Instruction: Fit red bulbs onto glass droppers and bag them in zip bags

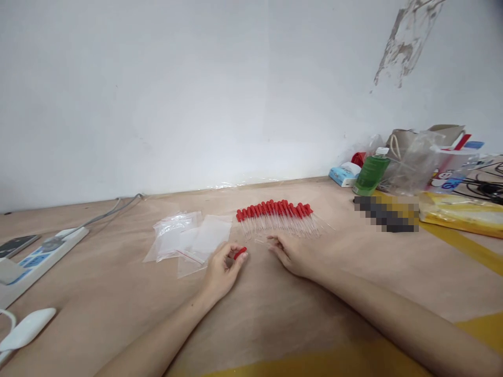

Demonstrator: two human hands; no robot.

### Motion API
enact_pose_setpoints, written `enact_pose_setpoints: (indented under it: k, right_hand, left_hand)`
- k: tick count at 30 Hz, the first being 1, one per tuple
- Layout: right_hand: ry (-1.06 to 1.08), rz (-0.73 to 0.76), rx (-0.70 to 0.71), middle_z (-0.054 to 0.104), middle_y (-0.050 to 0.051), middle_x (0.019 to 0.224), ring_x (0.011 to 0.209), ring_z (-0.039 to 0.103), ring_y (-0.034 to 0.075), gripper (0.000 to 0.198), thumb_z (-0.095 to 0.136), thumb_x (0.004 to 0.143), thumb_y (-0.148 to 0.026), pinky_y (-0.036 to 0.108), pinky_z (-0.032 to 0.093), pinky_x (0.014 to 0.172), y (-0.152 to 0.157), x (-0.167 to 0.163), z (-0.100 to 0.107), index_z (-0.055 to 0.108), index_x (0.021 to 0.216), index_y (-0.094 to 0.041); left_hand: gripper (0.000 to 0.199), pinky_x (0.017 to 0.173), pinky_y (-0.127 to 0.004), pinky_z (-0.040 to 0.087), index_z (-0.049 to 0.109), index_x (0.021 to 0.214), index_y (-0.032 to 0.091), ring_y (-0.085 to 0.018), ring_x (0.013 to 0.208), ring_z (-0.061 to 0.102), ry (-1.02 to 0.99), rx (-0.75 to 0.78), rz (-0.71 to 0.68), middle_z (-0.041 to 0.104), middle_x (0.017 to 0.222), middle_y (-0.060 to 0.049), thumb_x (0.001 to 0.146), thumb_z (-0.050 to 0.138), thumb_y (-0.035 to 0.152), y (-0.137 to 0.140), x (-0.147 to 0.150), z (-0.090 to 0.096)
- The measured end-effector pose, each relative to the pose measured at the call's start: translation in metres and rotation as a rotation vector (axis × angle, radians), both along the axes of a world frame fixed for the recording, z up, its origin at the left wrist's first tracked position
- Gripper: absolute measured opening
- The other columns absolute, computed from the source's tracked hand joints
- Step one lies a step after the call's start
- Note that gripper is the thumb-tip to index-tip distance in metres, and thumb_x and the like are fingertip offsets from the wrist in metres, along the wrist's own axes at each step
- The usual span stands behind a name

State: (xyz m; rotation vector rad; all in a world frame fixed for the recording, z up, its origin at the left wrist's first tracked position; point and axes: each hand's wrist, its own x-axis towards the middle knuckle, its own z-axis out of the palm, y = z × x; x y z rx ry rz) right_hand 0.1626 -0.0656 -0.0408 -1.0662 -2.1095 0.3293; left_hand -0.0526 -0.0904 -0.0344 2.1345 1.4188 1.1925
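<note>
At the table's far right, from where I'm standing: blue tissue pack (338,177), green bottle (371,173) with white cap, clear container (448,178) with a cartoon print. Lettering on all of it too small for me to read.

Left hand (225,266): thumb and fingers pinched on a red bulb (240,253), just above the brown table cover (118,319). Right hand (293,255): loosely curled, thumb and index close together, tips by a thin clear tube (262,241); can't tell if they grip it. Both forearms come in low from the near edge, angled inward, hands facing each other with a gap between.

Red-topped droppers (275,212) lie side by side just beyond the hands, red ends toward the wall (196,104). Clear plastic bags (176,235) overlap left of the droppers, near the left hand.
</note>
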Motion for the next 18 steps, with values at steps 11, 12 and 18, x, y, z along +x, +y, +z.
enact_pose_setpoints:
  k: [11,12,18]
  right_hand:
    - [-0.091,0.145,0.15,0.066,0.002,0.078,0.067,0.055,0.013,0.022,0.04,0.087,-0.027,0.03,0.035,0.071,-0.021,0.001,-0.002,0.06,0.094,-0.02]
    - [-0.113,0.149,0.142,0.066,0.002,0.079,0.067,0.055,0.012,0.022,0.039,0.087,-0.027,0.03,0.034,0.072,-0.021,0.0,-0.003,0.06,0.094,-0.021]
    - [-0.199,0.163,0.074,0.066,0.002,0.082,0.068,0.052,0.013,0.026,0.038,0.088,-0.027,0.03,0.03,0.073,-0.02,0.003,0.002,0.062,0.099,-0.025]
  left_hand:
    - [0.017,0.071,-0.027,0.046,0.058,0.088,0.018,-0.015,0.076,0.058,0.012,-0.104,-0.135,0.063,0.084,-0.002,0.082,0.05,0.032,-0.009,0.004,-0.003]
    - [0.017,0.072,-0.028,0.046,0.058,0.088,0.018,-0.015,0.077,0.058,0.009,-0.099,-0.14,0.063,0.084,-0.002,0.082,0.05,0.031,-0.009,0.004,-0.004]
    - [0.016,0.073,-0.028,0.047,0.059,0.09,0.019,-0.016,0.079,0.059,0.012,-0.111,-0.197,0.065,0.085,-0.002,0.084,0.048,0.03,-0.01,0.003,-0.005]
